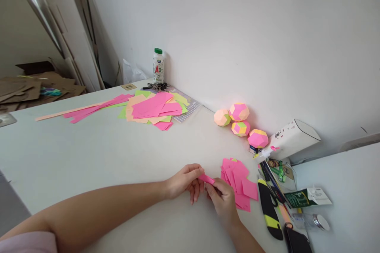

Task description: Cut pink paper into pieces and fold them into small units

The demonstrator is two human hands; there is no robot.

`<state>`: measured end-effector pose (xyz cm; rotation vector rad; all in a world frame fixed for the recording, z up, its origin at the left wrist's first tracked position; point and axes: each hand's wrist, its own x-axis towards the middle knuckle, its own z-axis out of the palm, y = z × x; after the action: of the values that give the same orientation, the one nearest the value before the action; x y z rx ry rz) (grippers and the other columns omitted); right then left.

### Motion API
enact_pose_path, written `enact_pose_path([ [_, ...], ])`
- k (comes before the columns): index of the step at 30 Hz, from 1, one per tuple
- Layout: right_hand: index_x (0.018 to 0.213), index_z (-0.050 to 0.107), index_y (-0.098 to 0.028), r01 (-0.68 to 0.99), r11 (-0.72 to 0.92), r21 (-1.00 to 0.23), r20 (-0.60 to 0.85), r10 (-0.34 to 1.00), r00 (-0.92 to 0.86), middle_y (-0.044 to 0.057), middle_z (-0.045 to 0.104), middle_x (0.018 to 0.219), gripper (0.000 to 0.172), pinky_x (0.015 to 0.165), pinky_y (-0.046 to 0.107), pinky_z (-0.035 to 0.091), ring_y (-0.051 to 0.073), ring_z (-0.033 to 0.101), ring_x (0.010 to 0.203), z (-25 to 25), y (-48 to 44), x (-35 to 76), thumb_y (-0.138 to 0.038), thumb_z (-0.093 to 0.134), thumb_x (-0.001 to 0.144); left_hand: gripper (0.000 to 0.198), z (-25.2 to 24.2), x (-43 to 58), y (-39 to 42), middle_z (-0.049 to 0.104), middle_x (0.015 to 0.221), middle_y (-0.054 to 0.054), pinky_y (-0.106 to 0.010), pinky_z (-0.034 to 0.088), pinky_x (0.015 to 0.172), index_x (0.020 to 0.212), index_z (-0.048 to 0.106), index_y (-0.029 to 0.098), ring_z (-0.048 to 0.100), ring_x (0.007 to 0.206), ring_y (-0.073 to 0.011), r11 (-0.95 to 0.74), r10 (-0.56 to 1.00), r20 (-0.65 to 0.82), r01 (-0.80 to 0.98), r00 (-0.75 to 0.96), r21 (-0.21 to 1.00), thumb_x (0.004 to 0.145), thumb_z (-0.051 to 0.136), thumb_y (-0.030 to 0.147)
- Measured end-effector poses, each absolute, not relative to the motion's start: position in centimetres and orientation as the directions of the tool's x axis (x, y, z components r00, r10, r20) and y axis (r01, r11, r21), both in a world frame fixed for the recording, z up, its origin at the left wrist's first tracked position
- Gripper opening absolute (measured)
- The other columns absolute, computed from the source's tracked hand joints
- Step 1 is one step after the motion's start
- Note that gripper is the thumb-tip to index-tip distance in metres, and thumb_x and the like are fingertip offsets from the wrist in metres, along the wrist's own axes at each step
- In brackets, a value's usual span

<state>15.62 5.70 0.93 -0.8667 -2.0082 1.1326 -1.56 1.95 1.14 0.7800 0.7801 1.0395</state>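
Small, narrow piece of bright pink paper [207, 179] held between two bare hands at the lower centre of the frame, slightly above the pale, matt surface [103, 158]. The left hand [187, 182] is closed on the upper-left end of the piece, thumb laid along it and the remaining fingers curled beneath. The right hand [222, 199] grips the lower-right end between thumb and bent index finger; the piece thus spans the short gap between the hands, inclined downward to the right. Whether it is folded cannot be made out. Just beside the right hand, to its right in the frame, lies a loose, overlapping pile of pink paper rectangles [238, 177]. Above this pile, right of centre, four faceted paper balls in pink, peach, yellow and green [239, 112] are clustered near the white wall [237, 39]. Upper left of centre, well apart from both hands, lies a spread heap of pink, peach and green paper sheets [152, 107], with long, thin paper strips [89, 111] to its left. A black-and-yellow utility knife [268, 207] lies at the lower right.
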Motion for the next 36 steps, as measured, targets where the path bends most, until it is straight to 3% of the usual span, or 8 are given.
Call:
enact_pose_path([
  [9, 0.063, 0.058, -0.018, 0.235, 0.363, -0.902, 0.18, 0.809, -0.559, -0.001, 0.051, 0.056, 0.032, 0.048, 0.024, 0.039, 0.013, 0.049, 0.05, 1.05, 5.61, 15.62, -0.037, 0.052, 0.089, 0.031, 0.98, -1.5, 1.88, 0.063, 0.065, -0.002, -0.022, 0.045, 0.036, 0.083, 0.046, 0.017, 0.058, 0.042, -0.0129, 0.301, 0.936, -0.172, -0.446, 0.307, 0.843, 0.083, 0.055, 0.047],
  [36, 0.069, 0.062, -0.019, 0.221, 0.361, -0.906, 0.188, 0.811, -0.554, 0.0, 0.055, 0.06, 0.027, 0.049, 0.024, 0.042, 0.013, 0.05, 0.051, 0.97, 5.62, 15.61, -0.035, 0.053, 0.089, 0.037, 1.26, -1.41, 1.9, 0.062, 0.066, -0.003, -0.024, 0.046, 0.036, 0.081, 0.047, 0.016, 0.058, 0.045, -0.0138, 0.292, 0.944, -0.178, -0.445, 0.279, 0.847, 0.081, 0.056, 0.053],
])
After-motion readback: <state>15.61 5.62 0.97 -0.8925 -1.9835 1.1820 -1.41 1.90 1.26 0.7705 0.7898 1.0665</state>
